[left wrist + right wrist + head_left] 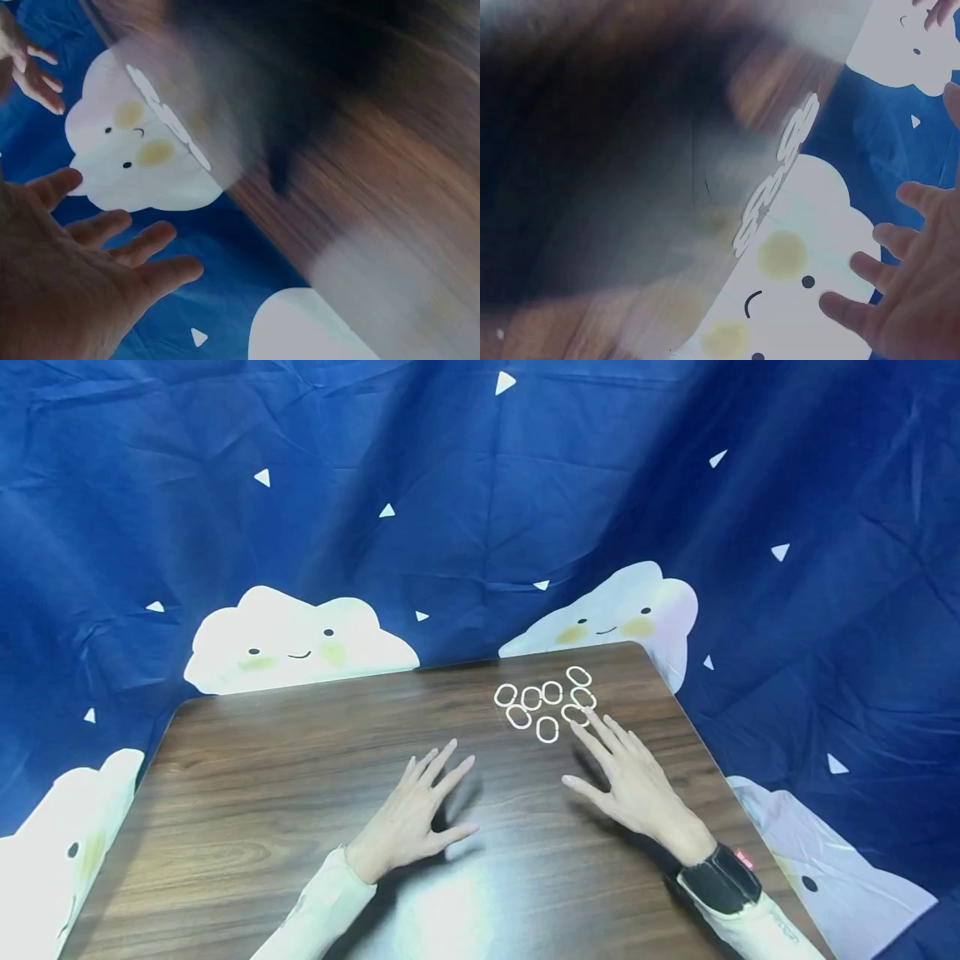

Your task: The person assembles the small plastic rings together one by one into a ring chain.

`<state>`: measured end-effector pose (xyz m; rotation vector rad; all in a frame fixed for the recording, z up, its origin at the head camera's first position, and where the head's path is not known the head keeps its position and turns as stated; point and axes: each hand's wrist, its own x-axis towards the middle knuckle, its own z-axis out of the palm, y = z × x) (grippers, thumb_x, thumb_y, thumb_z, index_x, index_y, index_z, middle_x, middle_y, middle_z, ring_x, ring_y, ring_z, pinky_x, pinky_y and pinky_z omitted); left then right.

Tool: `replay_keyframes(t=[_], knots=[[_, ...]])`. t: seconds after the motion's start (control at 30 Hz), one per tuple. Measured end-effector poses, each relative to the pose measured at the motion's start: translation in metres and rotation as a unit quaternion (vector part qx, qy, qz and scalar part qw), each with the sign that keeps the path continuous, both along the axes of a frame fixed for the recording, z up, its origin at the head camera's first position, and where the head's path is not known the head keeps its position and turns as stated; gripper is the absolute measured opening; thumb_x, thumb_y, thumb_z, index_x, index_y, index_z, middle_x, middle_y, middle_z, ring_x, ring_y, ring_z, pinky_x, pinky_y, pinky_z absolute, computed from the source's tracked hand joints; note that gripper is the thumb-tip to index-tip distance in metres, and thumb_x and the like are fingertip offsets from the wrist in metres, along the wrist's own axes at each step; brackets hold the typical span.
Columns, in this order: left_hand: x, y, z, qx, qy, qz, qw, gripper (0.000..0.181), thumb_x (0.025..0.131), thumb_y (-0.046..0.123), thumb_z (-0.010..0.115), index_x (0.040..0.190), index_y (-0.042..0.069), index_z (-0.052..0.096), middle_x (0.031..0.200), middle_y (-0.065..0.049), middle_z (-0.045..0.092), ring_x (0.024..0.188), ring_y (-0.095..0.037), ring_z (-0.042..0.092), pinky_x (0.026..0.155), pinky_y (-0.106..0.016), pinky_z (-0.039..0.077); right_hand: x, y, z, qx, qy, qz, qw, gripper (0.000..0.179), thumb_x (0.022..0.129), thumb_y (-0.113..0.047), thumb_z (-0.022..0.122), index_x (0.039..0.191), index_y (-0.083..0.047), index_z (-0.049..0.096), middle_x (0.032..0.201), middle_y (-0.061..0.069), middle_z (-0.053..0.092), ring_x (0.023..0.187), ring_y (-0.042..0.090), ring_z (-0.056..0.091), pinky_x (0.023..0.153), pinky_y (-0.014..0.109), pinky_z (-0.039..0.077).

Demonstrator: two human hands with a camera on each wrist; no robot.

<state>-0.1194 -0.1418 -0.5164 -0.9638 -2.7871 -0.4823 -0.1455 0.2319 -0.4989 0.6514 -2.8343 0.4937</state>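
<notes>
Several white oval rings [547,729] lie in a loose cluster on the wooden table, toward its far right. My right hand [633,777] is just in front of them, fingers spread; its fingertips overlap the nearest rings in the head view. The left hand [408,814] hovers over the middle of the table with fingers straight and apart, holding nothing. In the right wrist view the white rings [759,206] show edge-on beyond the spread right hand [915,277]. The left wrist view shows the left hand [82,262] with its fingers extended.
The brown wooden table [247,777] has rounded far corners. Behind and around it hangs a blue cloth [450,460] printed with white clouds and small triangles. A black band [722,878] wraps the right wrist over a white sleeve.
</notes>
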Motion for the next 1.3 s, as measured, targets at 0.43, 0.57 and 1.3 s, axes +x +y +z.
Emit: replay_keyframes(t=[0.43, 0.57, 1.3], knots=[[-0.025, 0.025, 0.003, 0.060, -0.051, 0.005, 0.9969, 0.073, 0.101, 0.040, 0.068, 0.163, 0.019, 0.034, 0.167, -0.011, 0.039, 0.141, -0.035, 0.054, 0.111, -0.052, 0.055, -0.026, 0.010, 0.001, -0.045, -0.015, -0.033, 0.9983, 0.077, 0.099, -0.056, 0.064, 0.163, -0.022, 0.036, 0.168, 0.009, 0.039, 0.148, 0.037, 0.045, 0.107, 0.065, 0.052], [-0.034, 0.036, 0.003, 0.097, -0.096, 0.006, 0.9907, 0.068, 0.102, 0.039, 0.067, 0.160, 0.017, 0.040, 0.160, -0.009, 0.050, 0.145, -0.030, 0.052, 0.120, -0.049, 0.048, -0.039, 0.011, -0.005, -0.095, -0.031, -0.018, 0.9948, 0.073, 0.101, -0.047, 0.066, 0.160, -0.014, 0.039, 0.160, 0.016, 0.047, 0.145, 0.040, 0.047, 0.116, 0.063, 0.045], [-0.074, 0.089, -0.017, 0.297, -0.263, 0.098, 0.9129, 0.047, 0.095, 0.022, 0.077, 0.135, 0.001, 0.063, 0.129, -0.020, 0.072, 0.104, -0.031, 0.076, 0.090, -0.033, 0.065, -0.083, 0.020, -0.026, -0.289, -0.167, -0.147, 0.9311, 0.049, 0.099, -0.021, 0.072, 0.139, 0.003, 0.057, 0.134, 0.026, 0.069, 0.113, 0.037, 0.072, 0.075, 0.017, 0.061]])
